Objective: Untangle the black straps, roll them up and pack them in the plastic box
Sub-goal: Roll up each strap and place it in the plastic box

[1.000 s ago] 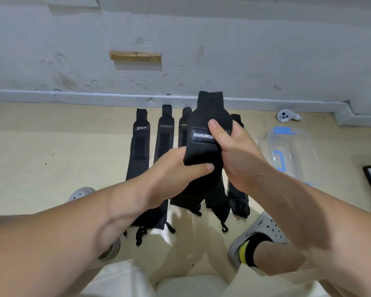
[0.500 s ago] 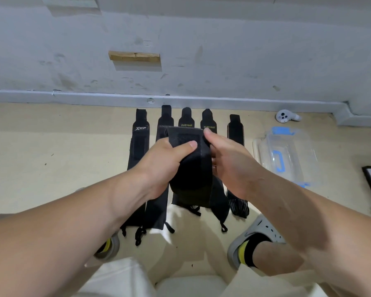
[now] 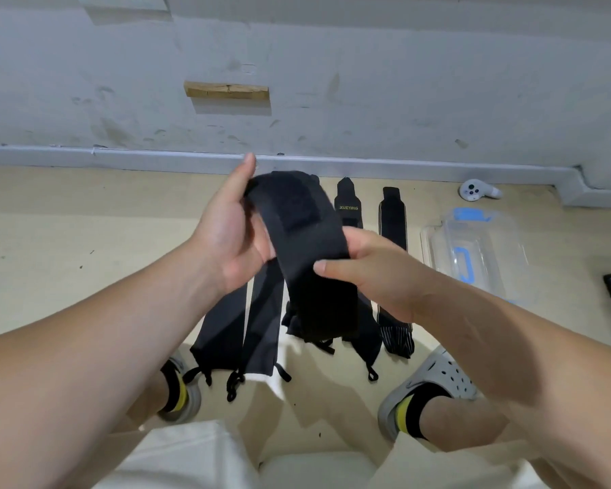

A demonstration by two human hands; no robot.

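Left hand (image 3: 226,238) holds folded top of strap (image 3: 304,234), right hand (image 3: 378,270) pinches middle; light, limp fabric, likely best rolled from stiffer patch end

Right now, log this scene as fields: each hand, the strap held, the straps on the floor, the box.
held strap: off the floor, unrolled, lower end hanging
left hand: grips its top end
right hand: pinches it midway
floor straps: flat, side by side
box: clear, on the floor, right of the straps
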